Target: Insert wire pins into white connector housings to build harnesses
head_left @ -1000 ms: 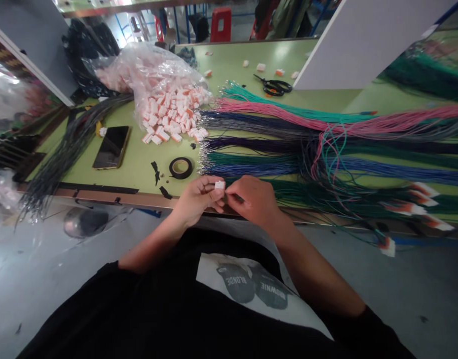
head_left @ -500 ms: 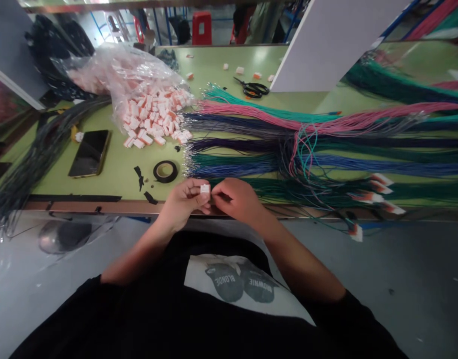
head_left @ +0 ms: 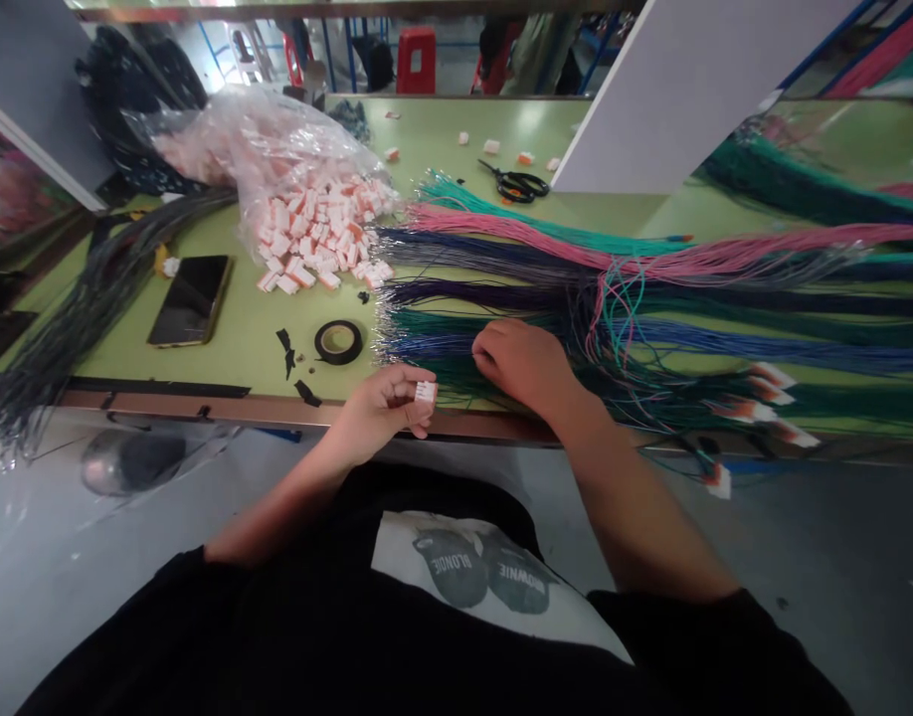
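Note:
Near the table's front edge, my left hand [head_left: 386,410] pinches a small white and orange connector [head_left: 425,392] between thumb and fingers. My right hand [head_left: 517,360] is over the blue and green wires [head_left: 442,343], its fingers curled together; whether a wire is between the fingertips is too small to tell. Bundles of pink [head_left: 486,227], teal, dark and blue wires run to the right, their metal tips toward the left. A heap of white and orange connectors [head_left: 314,234] spills out of a clear plastic bag [head_left: 255,129] behind my left hand.
A roll of black tape [head_left: 338,342] and a phone [head_left: 189,300] lie on the left, beside grey wires [head_left: 105,288]. Black scissors [head_left: 520,186] lie at the back near a white panel [head_left: 650,89]. Connectors with wires [head_left: 755,410] rest at the right front edge.
My right hand has moved away from the connector, right and back onto the wires. My left hand still holds the connector. The whole view has shifted slightly.

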### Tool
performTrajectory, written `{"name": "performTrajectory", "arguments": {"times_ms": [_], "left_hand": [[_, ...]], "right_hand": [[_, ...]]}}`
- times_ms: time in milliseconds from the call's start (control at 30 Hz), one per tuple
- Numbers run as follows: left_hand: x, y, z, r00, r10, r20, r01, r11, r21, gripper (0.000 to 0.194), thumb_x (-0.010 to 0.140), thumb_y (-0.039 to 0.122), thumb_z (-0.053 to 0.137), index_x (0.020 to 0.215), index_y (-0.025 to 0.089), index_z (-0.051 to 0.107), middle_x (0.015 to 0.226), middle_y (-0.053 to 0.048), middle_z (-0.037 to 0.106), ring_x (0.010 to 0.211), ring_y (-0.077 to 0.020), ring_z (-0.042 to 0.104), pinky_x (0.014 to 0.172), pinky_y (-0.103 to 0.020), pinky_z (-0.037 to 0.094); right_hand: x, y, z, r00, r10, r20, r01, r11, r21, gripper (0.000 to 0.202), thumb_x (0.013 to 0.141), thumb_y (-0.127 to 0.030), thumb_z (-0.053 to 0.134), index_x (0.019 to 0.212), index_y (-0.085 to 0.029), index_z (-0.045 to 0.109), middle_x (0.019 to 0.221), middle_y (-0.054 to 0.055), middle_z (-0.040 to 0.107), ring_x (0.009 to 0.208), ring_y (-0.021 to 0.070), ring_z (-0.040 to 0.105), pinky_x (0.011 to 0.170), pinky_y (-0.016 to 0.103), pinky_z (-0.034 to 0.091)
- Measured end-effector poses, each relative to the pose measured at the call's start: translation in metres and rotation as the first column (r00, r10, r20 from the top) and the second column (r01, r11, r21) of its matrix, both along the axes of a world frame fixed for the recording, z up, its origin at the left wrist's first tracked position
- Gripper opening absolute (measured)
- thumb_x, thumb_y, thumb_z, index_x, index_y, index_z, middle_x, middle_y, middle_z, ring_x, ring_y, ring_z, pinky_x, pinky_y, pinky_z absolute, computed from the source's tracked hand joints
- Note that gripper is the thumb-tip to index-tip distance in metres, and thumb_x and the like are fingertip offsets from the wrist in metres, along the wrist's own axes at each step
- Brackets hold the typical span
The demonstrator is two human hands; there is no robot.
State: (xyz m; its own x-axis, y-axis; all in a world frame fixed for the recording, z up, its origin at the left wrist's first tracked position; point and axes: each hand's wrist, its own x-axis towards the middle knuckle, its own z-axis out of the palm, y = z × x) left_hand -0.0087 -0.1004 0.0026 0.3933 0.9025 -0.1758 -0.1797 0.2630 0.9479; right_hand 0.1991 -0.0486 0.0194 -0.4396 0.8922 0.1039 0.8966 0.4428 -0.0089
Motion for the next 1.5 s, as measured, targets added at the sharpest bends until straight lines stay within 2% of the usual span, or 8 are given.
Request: {"name": "performTrajectory", "arguments": {"times_ms": [333,633,767,867,967,1067,1267,1500], "left_hand": [[-0.001,-0.001,-0.002,0.999,-0.003,-0.043,0.005,0.999,0.044,0.031,0.066,0.019,0.068,0.094,0.015,0.055,0.061,0.006,0.058,0.056,-0.0088,0.057,0.054,-0.022,0.050],[-0.001,0.002,-0.001,0.998,0.043,0.045,-0.042,0.999,-0.030,0.032,0.068,0.018,0.070,0.094,0.016,0.052,0.068,0.005,0.060,0.058,-0.0089,0.061,0.059,-0.024,0.054],[-0.002,0.003,-0.002,0.994,0.057,0.090,-0.051,0.997,-0.063,0.032,0.068,0.017,0.071,0.093,0.015,0.050,0.067,0.005,0.060,0.058,-0.0089,0.061,0.060,-0.024,0.054],[-0.002,0.004,-0.005,0.994,0.054,0.093,-0.048,0.997,-0.062,0.032,0.069,0.017,0.071,0.093,0.015,0.050,0.068,0.004,0.060,0.058,-0.0094,0.062,0.061,-0.025,0.055],[-0.001,0.005,-0.008,0.991,0.056,0.119,-0.050,0.998,-0.049,0.031,0.069,0.017,0.071,0.093,0.015,0.051,0.069,0.004,0.061,0.059,-0.0093,0.062,0.062,-0.025,0.055],[-0.002,0.006,-0.009,0.989,0.056,0.139,-0.051,0.998,-0.033,0.029,0.069,0.018,0.073,0.090,0.015,0.052,0.070,0.003,0.060,0.060,-0.0083,0.061,0.063,-0.025,0.055],[-0.005,0.008,-0.008,0.986,0.030,0.164,-0.025,0.999,-0.034,0.036,0.066,0.024,0.078,0.091,0.015,0.052,0.071,0.003,0.061,0.064,-0.0093,0.063,0.067,-0.025,0.056],[-0.007,0.009,-0.008,0.984,0.005,0.176,0.002,0.999,-0.036,0.034,0.067,0.022,0.077,0.090,0.015,0.053,0.072,0.002,0.062,0.064,-0.0093,0.064,0.068,-0.025,0.056]], "right_hand": [[-0.005,0.002,0.000,0.999,0.033,0.030,-0.034,0.999,0.026,0.017,0.082,-0.014,0.049,0.077,-0.017,0.064,0.084,0.010,0.068,0.084,0.0218,0.057,0.062,0.030,0.037],[0.006,-0.003,-0.002,0.766,-0.162,-0.622,0.209,0.978,0.004,0.008,0.074,-0.020,0.052,0.076,-0.021,0.059,0.073,0.001,0.065,0.064,0.0147,0.056,0.062,0.027,0.041],[-0.010,-0.011,0.005,0.884,-0.075,-0.461,0.060,0.997,-0.046,0.013,0.078,-0.025,0.052,0.077,-0.021,0.064,0.080,0.003,0.069,0.073,0.0174,0.060,0.061,0.028,0.039],[-0.004,-0.015,0.017,0.925,-0.188,-0.331,0.199,0.980,-0.001,0.017,0.077,-0.022,0.051,0.064,-0.021,0.062,0.073,0.005,0.068,0.070,0.0188,0.058,0.056,0.028,0.033],[0.014,-0.021,0.033,0.791,-0.301,-0.532,0.357,0.934,0.002,0.011,0.074,-0.020,0.054,0.064,-0.021,0.060,0.067,0.004,0.066,0.062,0.0159,0.054,0.054,0.029,0.033],[0.017,-0.030,0.041,0.667,-0.189,-0.721,0.215,0.975,-0.057,0.009,0.075,-0.024,0.056,0.071,-0.022,0.063,0.074,0.004,0.069,0.064,0.0145,0.056,0.056,0.027,0.038],[-0.034,-0.041,0.022,0.736,0.155,-0.659,-0.242,0.969,-0.043,0.018,0.083,-0.023,0.048,0.083,-0.021,0.066,0.082,0.002,0.070,0.072,0.0137,0.061,0.065,0.025,0.043],[-0.036,-0.041,0.011,0.750,0.194,-0.633,-0.185,0.979,0.081,0.014,0.081,-0.021,0.049,0.075,-0.020,0.062,0.073,0.002,0.063,0.065,0.0125,0.054,0.062,0.025,0.040]]}}
